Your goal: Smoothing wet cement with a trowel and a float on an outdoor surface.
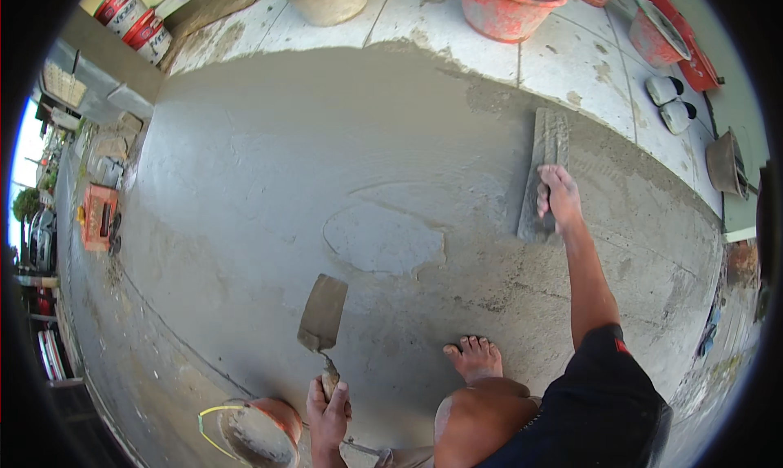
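Observation:
My right hand [559, 197] is closed round the handle of a long plastering float [548, 133], which rests on wet grey cement [269, 141] toward the right. My left hand [328, 412] grips the handle of a brick trowel [324, 311] low in the view, its grey blade pointing away from me. Between the two tools a raised, rounded patch of cement [387, 238] shows on the smooth surface. The cement to the right of the float looks rougher and darker. My bare foot [476, 359] stands on the cement near the bottom.
An orange bucket [281, 419] with a yellow handle stands beside my left hand. Along the far tiled strip [408, 19] are a beige tub [326, 1], a red tub [510, 11] and a pair of slippers [674, 105]. An orange box-shaped object [99, 217] sits at the left.

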`<state>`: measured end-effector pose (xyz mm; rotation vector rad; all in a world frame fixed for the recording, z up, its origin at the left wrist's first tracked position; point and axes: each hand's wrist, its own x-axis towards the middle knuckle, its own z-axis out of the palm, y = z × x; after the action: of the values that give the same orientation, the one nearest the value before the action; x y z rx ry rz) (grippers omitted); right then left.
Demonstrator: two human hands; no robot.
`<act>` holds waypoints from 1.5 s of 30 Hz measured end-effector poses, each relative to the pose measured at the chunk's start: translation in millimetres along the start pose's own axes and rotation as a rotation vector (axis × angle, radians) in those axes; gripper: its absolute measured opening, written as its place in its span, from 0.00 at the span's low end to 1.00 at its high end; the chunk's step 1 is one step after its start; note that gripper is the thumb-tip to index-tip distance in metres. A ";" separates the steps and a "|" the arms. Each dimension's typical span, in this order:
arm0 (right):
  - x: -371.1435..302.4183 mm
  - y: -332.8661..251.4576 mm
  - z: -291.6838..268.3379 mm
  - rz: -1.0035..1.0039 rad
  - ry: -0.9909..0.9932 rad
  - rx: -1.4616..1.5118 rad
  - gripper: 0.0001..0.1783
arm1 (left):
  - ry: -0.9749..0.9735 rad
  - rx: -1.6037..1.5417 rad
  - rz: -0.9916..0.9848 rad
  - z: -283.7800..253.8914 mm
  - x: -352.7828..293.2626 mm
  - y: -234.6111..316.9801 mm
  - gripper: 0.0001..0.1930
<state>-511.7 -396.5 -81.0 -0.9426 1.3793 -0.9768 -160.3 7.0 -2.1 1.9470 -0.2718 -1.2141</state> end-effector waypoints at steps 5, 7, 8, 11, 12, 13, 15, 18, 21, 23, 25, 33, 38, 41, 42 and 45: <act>-103.2 35.7 106.0 0.103 -0.499 -0.256 0.09 | 0.096 -0.045 -0.007 2.5 -1.0 -0.1 0.09; -125.4 64.3 168.3 -0.064 -0.671 -0.361 0.11 | 0.149 -0.069 0.010 -1.9 -4.5 -2.5 0.09; -137.7 76.9 202.6 -0.270 -0.744 -0.397 0.12 | 0.200 -0.084 0.025 -6.4 -7.3 -4.1 0.09; -146.8 111.5 256.5 -0.179 -0.933 -0.603 0.13 | 0.247 -0.056 -0.025 7.8 1.9 -2.4 0.08; -151.8 111.9 273.4 -0.189 -0.987 -0.695 0.13 | 0.238 -0.051 -0.021 4.0 -1.9 -2.9 0.08; -150.1 106.2 280.9 -0.189 -0.974 -0.698 0.13 | 0.258 -0.055 -0.022 1.1 -5.0 -3.2 0.08; -136.8 99.9 283.0 -0.143 -1.019 -0.858 0.13 | 0.271 -0.080 -0.038 1.0 -3.4 -6.1 0.09; -102.5 61.6 270.5 -0.107 -0.972 -0.939 0.13 | 0.266 -0.062 -0.050 -2.0 -0.9 -7.4 0.09; -47.0 35.7 231.7 -0.169 -0.799 -0.897 0.12 | 0.220 -0.066 -0.047 6.1 9.5 -3.7 0.09; -12.2 25.2 199.3 -0.271 -0.672 -0.903 0.12 | 0.205 -0.047 -0.060 10.7 15.9 1.6 0.09; 7.0 -7.7 153.2 -0.118 -0.569 -0.810 0.12 | 0.194 -0.032 -0.078 15.9 18.2 5.0 0.09; 62.0 -20.8 -62.9 0.015 -0.110 -0.257 0.11 | 0.037 -0.075 -0.122 44.9 23.6 9.3 0.09; 17.8 -9.8 -81.5 0.039 -0.002 0.104 0.09 | -0.002 -0.066 -0.153 64.6 26.6 9.9 0.09; -24.6 8.7 -37.6 0.058 -0.310 -0.093 0.10 | -0.025 -0.072 -0.125 77.0 26.4 17.0 0.11; -43.1 8.8 -9.0 0.115 -0.498 -0.212 0.10 | -0.030 -0.089 -0.114 79.5 28.2 20.0 0.11; -86.1 54.8 55.1 -0.244 -0.946 -0.661 0.12 | -0.010 -0.121 -0.071 83.6 31.6 26.8 0.12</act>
<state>-453.6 -298.9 -104.6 -1.7986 0.7496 -0.1152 -207.3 -71.4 -21.1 1.8601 -0.1315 -1.2570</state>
